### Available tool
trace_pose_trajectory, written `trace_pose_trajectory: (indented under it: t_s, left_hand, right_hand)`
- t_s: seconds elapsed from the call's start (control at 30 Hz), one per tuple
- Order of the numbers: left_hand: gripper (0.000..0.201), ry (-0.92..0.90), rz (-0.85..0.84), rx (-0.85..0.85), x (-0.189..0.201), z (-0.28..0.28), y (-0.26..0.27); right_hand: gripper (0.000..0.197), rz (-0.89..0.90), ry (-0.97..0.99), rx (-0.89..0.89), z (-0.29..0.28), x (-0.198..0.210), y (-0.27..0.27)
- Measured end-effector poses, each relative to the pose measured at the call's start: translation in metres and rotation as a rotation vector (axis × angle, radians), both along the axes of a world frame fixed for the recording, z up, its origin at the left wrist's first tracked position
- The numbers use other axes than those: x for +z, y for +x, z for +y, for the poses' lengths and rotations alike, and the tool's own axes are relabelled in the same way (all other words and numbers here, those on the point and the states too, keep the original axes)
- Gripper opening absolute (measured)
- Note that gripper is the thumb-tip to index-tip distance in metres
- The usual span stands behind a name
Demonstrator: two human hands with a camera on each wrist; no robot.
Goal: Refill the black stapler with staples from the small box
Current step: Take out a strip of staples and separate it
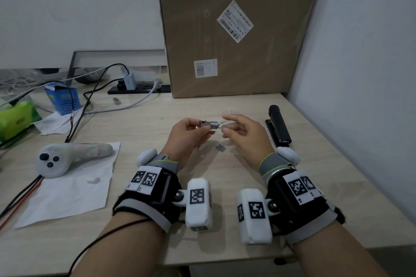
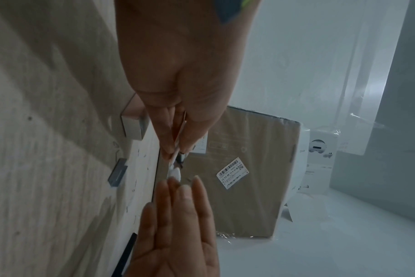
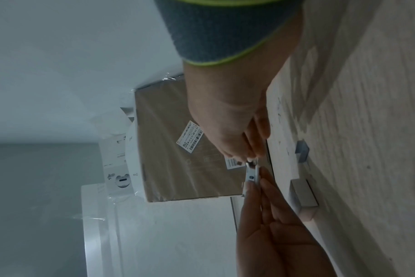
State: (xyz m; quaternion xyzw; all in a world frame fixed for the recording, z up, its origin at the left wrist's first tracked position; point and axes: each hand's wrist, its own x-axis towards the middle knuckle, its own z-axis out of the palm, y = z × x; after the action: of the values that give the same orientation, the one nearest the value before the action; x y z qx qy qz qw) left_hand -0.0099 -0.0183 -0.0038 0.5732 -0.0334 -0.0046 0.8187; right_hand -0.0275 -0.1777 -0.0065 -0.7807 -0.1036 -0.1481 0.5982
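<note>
Above the middle of the table both hands hold a small staple box (image 1: pixel 212 125) between them; metal staples show at its left end. My left hand (image 1: pixel 202 126) pinches that metal end (image 2: pixel 181 156). Thumb and fingertips of my right hand (image 1: pixel 226 126) pinch the white end (image 2: pixel 174 172), which also shows in the right wrist view (image 3: pixel 251 174). A loose grey staple strip (image 1: pixel 220 148) lies on the table below the hands. A small white box piece (image 2: pixel 133 127) lies next to it. The black stapler (image 1: pixel 278 126) lies closed, right of my right hand and untouched.
A tall cardboard box (image 1: pixel 236 29) stands behind the hands against the wall. At the left, a white controller (image 1: pixel 58 159) lies on a paper sheet (image 1: pixel 74 191). Behind it are a blue box (image 1: pixel 63 99), a green pack (image 1: pixel 15 119), cables and a power strip (image 1: pixel 139 89). A wall bounds the table's right side.
</note>
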Motion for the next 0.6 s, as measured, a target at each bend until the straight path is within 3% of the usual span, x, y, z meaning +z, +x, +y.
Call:
trace_pose_trajectory:
  t_s: [0.27, 0.6]
  left_hand:
    - [0.016, 0.141, -0.04, -0.102, -0.001, -0.003, -0.004]
    - [0.018, 0.278, -0.038, -0.151, -0.001, -0.004, -0.008]
  right_hand:
    - [0.011, -0.086, 0.088, -0.047, 0.001, 0.01, -0.004]
    - [0.01, -0.154, -0.032, -0.101, -0.001, 0.008, -0.001]
